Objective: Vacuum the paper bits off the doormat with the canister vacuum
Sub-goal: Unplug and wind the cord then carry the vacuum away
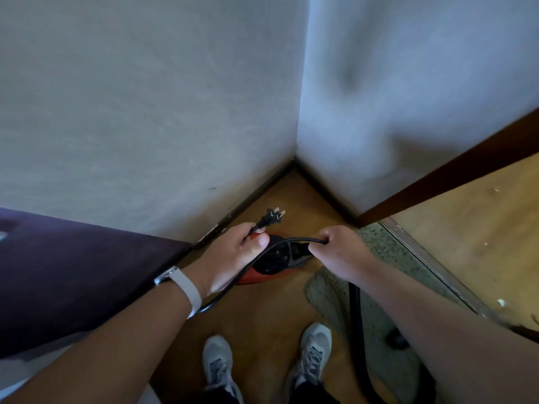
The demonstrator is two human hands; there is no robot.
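- The red-and-black vacuum point(277, 265) sits on the wood floor point(262, 313) in a wall corner, just below both hands.
- The left hand point(233, 258) pinches the black cord point(288, 239) right behind its two-pin plug point(273, 215). The right hand point(341, 246) is clenched round the cord further along, and the hands are apart.
- A black hose point(354, 298) crosses the grey doormat point(329, 290), beside the right shoe point(316, 351).

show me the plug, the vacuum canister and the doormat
plug point(269, 217): head view, black body behind the prongs
vacuum canister point(271, 276): head view, red lower shell
doormat point(328, 298): head view, bare left part
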